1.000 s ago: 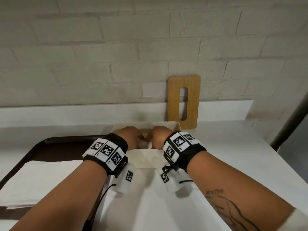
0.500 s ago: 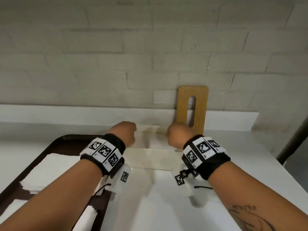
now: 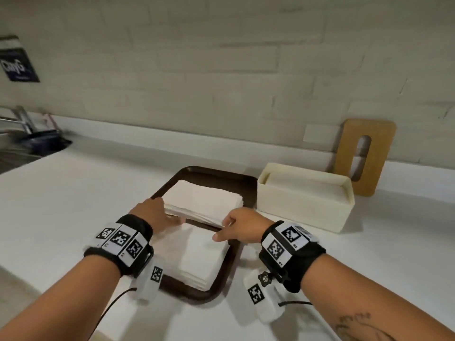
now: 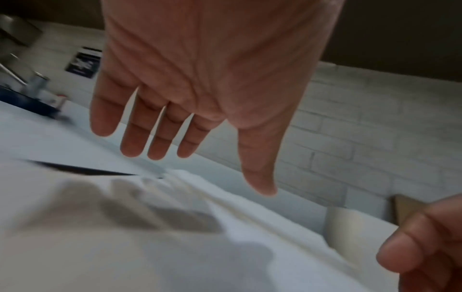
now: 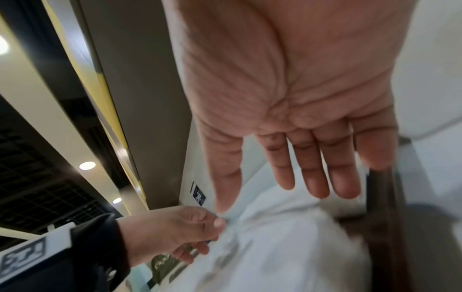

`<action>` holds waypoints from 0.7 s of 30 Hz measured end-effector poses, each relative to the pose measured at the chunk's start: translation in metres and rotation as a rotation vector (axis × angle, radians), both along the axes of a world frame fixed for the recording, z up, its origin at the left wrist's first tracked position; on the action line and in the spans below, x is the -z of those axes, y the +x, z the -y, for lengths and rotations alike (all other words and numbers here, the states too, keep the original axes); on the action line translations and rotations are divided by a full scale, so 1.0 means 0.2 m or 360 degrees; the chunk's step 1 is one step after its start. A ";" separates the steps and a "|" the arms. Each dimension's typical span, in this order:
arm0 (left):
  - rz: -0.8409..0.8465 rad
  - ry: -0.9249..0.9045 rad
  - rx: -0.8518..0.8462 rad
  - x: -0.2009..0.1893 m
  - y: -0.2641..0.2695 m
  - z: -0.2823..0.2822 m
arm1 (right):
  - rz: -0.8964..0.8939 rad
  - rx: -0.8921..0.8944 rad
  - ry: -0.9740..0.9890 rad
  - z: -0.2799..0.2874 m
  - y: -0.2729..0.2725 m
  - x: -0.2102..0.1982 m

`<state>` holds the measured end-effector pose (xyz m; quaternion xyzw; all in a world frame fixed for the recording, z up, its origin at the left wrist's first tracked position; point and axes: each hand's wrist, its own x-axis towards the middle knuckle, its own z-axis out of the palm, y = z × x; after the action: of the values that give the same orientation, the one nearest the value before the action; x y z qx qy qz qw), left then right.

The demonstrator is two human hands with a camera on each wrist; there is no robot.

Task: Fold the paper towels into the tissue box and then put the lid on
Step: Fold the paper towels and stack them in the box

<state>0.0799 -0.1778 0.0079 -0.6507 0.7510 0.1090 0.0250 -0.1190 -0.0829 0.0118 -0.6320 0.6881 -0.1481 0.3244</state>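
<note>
On a dark brown tray (image 3: pixel 216 290) lie two stacks of white paper towels: a far stack (image 3: pixel 204 199) and a near stack (image 3: pixel 199 257). My left hand (image 3: pixel 162 212) hovers at the far stack's left edge with straight fingers. My right hand (image 3: pixel 221 228) is at that stack's near right corner, also open. Both wrist views show flat palms, the left hand (image 4: pixel 220 118) and the right hand (image 5: pixel 287 128), just above white paper (image 4: pixel 175 247). The cream tissue box (image 3: pixel 305 210) stands right of the tray with paper inside. Its wooden slotted lid (image 3: pixel 376 143) leans on the wall.
The white counter (image 3: pixel 86 193) runs left to a sink with a tap (image 3: pixel 17 134). A dark sign (image 3: pixel 17 62) hangs on the brick wall. The counter's front edge shows at the lower left.
Both hands left the tissue box and moved left to the stacks on the tray, opening from fists to flat. The head view swung left.
</note>
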 end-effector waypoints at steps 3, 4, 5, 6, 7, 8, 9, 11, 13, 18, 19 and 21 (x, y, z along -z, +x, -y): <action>0.0047 0.0200 -0.0094 0.09 0.14 -0.04 | -0.0080 -0.0068 0.0096 0.02 0.10 0.06; 0.0049 0.0273 -0.0081 0.11 0.17 -0.04 | -0.0110 -0.0078 0.0106 0.02 0.12 0.09; 0.0023 0.0323 -0.0073 0.12 0.20 -0.05 | -0.0139 -0.0077 0.0119 0.03 0.13 0.11; -0.0019 0.0333 -0.0061 0.14 0.21 -0.05 | -0.0165 -0.0070 0.0132 0.03 0.14 0.13; -0.0057 0.0334 -0.0072 0.15 0.22 -0.05 | -0.0191 -0.0058 0.0145 0.03 0.15 0.15; -0.0079 0.0321 -0.0070 0.16 0.23 -0.05 | -0.0217 -0.0046 0.0160 0.03 0.16 0.15; -0.0108 0.0333 -0.0105 0.17 0.23 -0.05 | -0.0233 -0.0037 0.0191 0.03 0.17 0.16; -0.0211 0.0349 -0.0173 0.17 0.23 -0.05 | -0.0231 -0.0020 0.0273 0.04 0.18 0.16; -0.0383 0.0417 -0.0244 0.19 0.25 -0.03 | -0.0186 -0.0011 0.0341 0.05 0.18 0.17; -0.1106 0.0628 -0.0337 0.19 0.30 -0.05 | -0.0008 0.0080 0.0328 0.06 0.15 0.21; -0.1282 0.0642 -0.0338 0.16 0.29 -0.08 | 0.0066 0.0119 0.0285 0.06 0.14 0.21; -0.1562 0.0682 -0.0295 0.09 0.28 -0.12 | 0.0287 0.0202 0.0121 0.05 0.09 0.21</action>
<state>0.1356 -0.1548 -0.0095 -0.5671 0.5750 0.5525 -0.2063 -0.1002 -0.0933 -0.0296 -0.5584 0.6999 -0.1984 0.3986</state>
